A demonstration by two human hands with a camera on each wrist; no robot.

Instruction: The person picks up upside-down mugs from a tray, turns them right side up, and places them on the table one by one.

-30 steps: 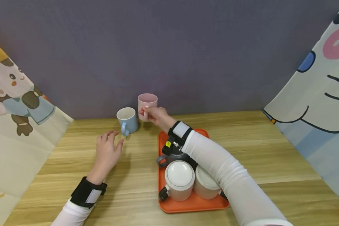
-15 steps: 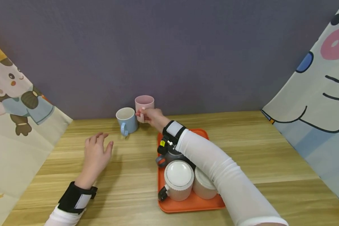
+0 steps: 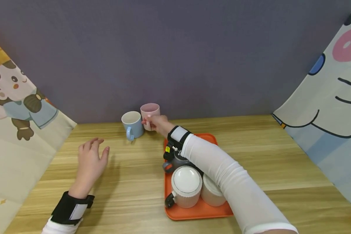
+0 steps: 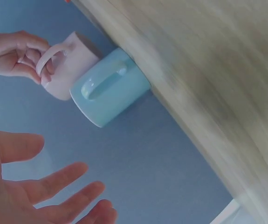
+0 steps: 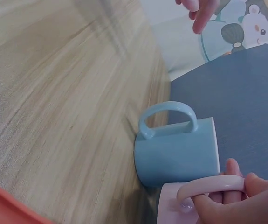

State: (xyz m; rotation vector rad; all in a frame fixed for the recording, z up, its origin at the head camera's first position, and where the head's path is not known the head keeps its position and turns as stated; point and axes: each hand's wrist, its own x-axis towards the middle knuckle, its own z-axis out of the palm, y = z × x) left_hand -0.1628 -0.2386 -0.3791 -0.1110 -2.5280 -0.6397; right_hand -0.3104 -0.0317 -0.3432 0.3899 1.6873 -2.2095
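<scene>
By its handle, my right hand (image 3: 159, 125) grips a pink mug (image 3: 150, 110), which stands upright right beside a light blue mug (image 3: 132, 123) near the back wall. In the right wrist view the fingers curl through the pink mug's handle (image 5: 213, 184). The blue mug's handle (image 3: 129, 133) faces the front. My left hand (image 3: 90, 159) hovers over the table to the left of both mugs, fingers spread loosely and holding nothing. The left wrist view shows that hand (image 4: 36, 186) apart from the blue mug (image 4: 110, 88).
An orange tray (image 3: 190, 214) lies at centre right, partly under my right arm. On it are two whitish upside-down mugs, a ribbed one (image 3: 186, 187) and another (image 3: 213, 191), plus a dark grey mug (image 3: 179, 161) partly hidden. A grey wall (image 3: 175, 58) rises behind the table.
The pink mug has come down and slightly left, to beside the blue mug, still in my right hand. My left hand has drawn back to the left, away from the blue mug.
</scene>
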